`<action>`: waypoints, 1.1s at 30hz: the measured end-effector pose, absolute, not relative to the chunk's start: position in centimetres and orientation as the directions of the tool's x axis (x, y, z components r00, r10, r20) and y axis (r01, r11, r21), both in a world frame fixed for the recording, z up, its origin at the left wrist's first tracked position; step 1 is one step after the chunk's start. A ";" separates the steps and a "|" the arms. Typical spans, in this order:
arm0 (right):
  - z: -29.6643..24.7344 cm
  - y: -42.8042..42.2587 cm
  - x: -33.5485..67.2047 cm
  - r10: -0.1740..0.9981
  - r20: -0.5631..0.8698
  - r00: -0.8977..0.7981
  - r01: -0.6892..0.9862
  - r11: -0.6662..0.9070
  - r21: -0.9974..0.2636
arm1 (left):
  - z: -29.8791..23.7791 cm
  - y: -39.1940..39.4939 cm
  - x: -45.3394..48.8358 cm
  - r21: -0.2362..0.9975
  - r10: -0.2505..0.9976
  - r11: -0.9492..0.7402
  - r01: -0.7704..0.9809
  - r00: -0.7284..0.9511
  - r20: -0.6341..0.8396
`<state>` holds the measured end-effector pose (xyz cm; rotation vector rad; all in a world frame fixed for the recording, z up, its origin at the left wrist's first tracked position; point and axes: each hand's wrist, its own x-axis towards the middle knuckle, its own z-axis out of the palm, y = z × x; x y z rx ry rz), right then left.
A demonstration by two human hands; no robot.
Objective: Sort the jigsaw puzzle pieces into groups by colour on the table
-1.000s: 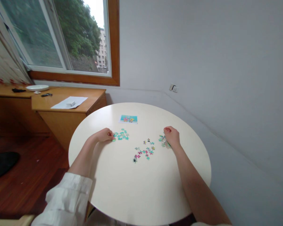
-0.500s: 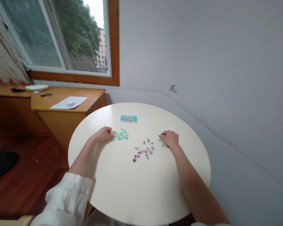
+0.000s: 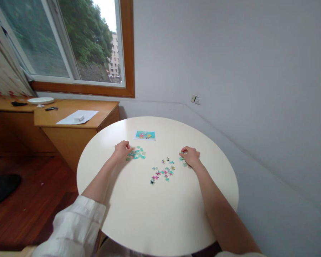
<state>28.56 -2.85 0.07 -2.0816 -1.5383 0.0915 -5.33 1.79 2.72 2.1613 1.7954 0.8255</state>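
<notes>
soft, even daylight, wide-angle view
light comes from the window (image 3: 91, 46) at upper left, where the sky (image 3: 109, 12) blows out white; the table (image 3: 155, 214) carries only faint soft-edged shadows, straight lines bow toward the edges, and the puzzle pieces (image 3: 163, 173) are too small to look crisp.

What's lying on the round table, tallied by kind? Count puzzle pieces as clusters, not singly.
Puzzle-piece clusters: 3 (teal cluster at the left hand, mixed cluster in the middle, small cluster at the right hand)
Picture card: 1
Total: 4
</notes>
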 end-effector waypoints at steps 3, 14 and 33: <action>0.3 -2.9 28.3 0.893 0.305 0.331 0.817 -0.110 -0.566 | 2.4 1.4 -4.5 0.538 0.943 -0.265 0.800 0.100 0.316; 0.8 -3.6 23.6 0.993 0.107 -0.050 0.297 0.118 -0.948 | 1.2 0.4 -2.7 0.581 0.918 -0.344 0.737 0.134 0.374; 0.2 -4.4 19.7 0.963 0.170 -0.210 0.554 0.261 -0.791 | 0.8 0.6 -2.7 0.547 0.922 -0.333 0.768 0.144 0.360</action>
